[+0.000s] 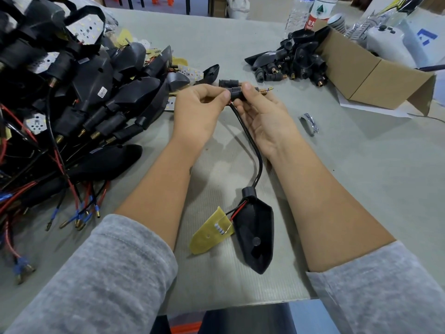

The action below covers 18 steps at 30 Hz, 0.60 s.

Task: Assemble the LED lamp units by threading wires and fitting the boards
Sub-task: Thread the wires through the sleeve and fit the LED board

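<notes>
Both hands (231, 109) hide the black stem (237, 92).

"Where is the camera?"

"On my head. It looks forward and down at the flat grey table (361, 179). My two arms in soft grey sleeves (106, 268) reach out from the bottom."

"Is it close?"

"Yes, close. It sees wide, out to the brown cardboard box (366, 75) at the far right. It is the only view."
</notes>
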### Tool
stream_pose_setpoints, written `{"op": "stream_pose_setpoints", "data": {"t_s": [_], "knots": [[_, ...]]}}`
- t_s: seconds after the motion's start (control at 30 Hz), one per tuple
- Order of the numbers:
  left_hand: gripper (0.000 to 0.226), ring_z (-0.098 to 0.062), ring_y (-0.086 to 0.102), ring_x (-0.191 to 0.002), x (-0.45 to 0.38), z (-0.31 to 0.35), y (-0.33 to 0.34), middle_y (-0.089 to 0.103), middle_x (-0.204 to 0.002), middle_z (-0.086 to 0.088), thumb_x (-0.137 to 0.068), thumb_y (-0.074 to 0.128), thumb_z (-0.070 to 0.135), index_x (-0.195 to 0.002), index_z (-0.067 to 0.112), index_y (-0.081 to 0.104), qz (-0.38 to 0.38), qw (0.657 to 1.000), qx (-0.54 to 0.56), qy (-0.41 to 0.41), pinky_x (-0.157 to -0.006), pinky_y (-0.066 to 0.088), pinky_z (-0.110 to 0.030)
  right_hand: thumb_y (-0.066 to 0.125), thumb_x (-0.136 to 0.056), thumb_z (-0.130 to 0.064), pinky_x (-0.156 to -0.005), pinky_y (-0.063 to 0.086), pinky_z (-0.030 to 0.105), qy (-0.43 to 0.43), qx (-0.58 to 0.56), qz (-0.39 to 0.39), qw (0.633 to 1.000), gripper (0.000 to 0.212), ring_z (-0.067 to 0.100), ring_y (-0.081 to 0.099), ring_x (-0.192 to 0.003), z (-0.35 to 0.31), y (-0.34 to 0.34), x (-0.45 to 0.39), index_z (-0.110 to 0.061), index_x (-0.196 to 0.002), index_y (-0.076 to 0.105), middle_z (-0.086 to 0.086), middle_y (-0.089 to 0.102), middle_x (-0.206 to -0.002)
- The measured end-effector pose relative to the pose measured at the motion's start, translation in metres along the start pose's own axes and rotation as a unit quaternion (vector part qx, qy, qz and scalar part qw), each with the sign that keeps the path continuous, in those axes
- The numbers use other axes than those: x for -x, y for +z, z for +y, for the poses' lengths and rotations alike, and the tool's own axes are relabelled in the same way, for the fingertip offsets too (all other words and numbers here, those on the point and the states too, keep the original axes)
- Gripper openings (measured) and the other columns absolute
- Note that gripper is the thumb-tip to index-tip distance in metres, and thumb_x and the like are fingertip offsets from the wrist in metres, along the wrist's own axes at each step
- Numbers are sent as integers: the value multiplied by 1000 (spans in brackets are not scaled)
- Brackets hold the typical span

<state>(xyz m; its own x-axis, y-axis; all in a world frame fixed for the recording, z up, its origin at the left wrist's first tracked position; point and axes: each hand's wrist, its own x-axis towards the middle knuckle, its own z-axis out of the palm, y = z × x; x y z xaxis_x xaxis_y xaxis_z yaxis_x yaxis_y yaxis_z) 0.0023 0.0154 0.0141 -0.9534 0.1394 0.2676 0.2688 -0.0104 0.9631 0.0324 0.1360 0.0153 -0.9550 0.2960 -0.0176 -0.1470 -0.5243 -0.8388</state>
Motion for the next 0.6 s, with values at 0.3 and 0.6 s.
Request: {"op": "stream_pose_setpoints", "data": {"t_s": [0.3, 0.6], "knots": [[8, -5, 64, -63, -2, 0, 0, 69, -78, -5, -90, 64, 2, -98, 1, 67, 10, 984, 152, -95, -65, 54, -18, 60, -94, -7, -62, 55, 17, 1, -39, -9, 999, 8, 11, 67, -61, -2, 1, -1, -7, -86, 59, 9, 68, -78], [4, -6, 64, -67, -2, -2, 1, 67, -78, -6, -88, 65, -1, -91, 0, 67, 30, 978, 181, -98, -68, 53, -16, 60, -93, -1, -65, 55, 18, -25, 13, -7, 1000, 5, 11, 66, -63, 1, 1, -1, -5, -90, 59, 8, 69, -79]]}}
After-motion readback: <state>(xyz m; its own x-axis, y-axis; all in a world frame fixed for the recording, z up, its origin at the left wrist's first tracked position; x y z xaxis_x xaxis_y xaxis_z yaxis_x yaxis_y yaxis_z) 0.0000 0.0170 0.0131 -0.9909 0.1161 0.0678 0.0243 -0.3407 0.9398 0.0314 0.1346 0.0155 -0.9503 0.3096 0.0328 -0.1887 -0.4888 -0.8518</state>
